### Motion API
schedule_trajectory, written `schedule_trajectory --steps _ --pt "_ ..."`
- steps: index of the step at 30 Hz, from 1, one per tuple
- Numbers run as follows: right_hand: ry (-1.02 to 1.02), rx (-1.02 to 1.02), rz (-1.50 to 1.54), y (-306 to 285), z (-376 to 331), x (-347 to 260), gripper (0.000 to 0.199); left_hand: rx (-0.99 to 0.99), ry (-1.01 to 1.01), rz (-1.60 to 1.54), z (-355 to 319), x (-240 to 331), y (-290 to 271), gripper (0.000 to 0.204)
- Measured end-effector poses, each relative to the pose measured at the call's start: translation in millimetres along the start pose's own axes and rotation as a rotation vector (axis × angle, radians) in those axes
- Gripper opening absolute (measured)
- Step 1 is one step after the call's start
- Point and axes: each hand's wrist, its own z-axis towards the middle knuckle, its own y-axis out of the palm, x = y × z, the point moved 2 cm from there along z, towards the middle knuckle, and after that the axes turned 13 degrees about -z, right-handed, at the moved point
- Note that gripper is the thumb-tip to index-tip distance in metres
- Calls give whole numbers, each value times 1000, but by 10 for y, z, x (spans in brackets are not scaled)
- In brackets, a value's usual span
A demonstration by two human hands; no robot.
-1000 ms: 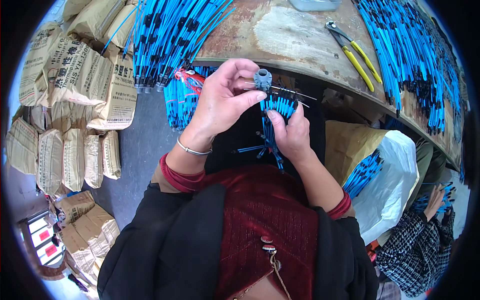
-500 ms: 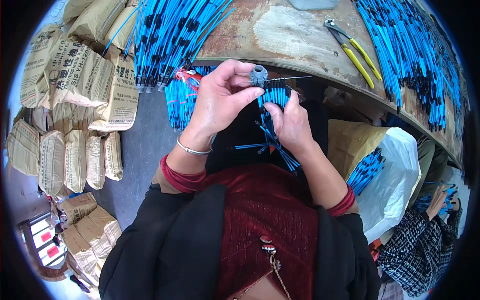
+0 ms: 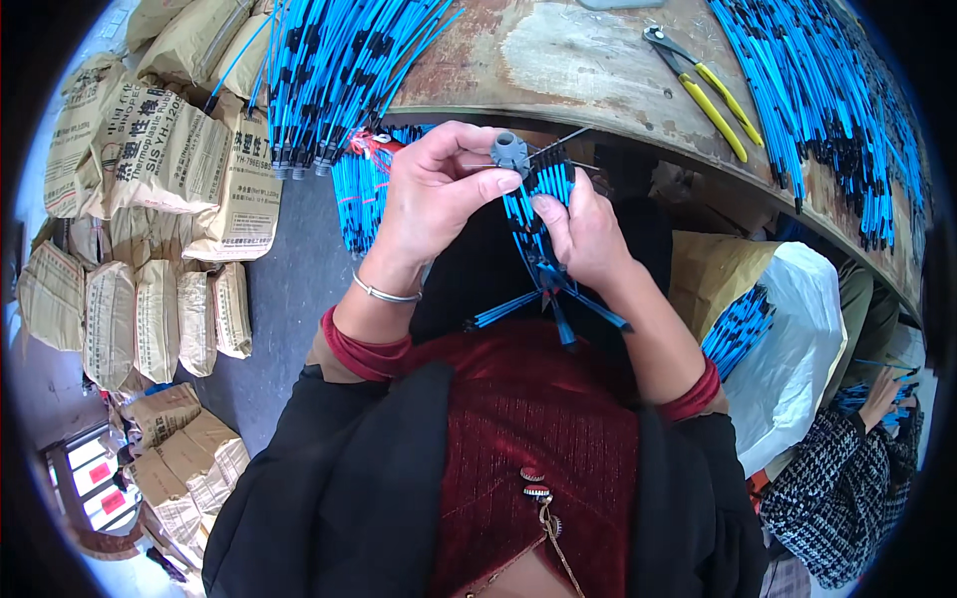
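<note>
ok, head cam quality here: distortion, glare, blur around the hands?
Head view: heavy fisheye, the bench edge bows and the corners are black vignette. Even daylight, soft shadows, a mild pale sheen on the worn bench top but no hard glare. The left hand, right hand, grey part and blue rods are sharp; the sacks near the rim look stretched and softer.

A small grey plastic hub [image 3: 509, 151] sits amid bright blue sleeved rods banded black [image 3: 543, 214]. The metal pliers have yellow grips [image 3: 710, 97]. Brown paper sacks [image 3: 164, 159] carry dark print; the worn bench [image 3: 588, 60] looks rusty brown, perhaps grey-patched.
</note>
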Motion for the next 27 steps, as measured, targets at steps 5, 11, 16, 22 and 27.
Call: schedule_trajectory --steps 5,11,16,22,27 --pt "48 -209 -146 -55 14 -19 35 -35 -42 -5 -27 -22 -68 34" --pt "-11 -302 -2 -107 100 -28 33 -159 33 -9 0 22 -103 36" --pt "-46 -353 93 -65 80 50 29 -219 16 1 20 17 -179 35" --pt "-150 -368 153 -87 107 51 31 -386 63 -6 22 52 -177 34" --pt "-180 -361 145 -74 107 16 32 -357 30 -45 -32 23 -221 34"
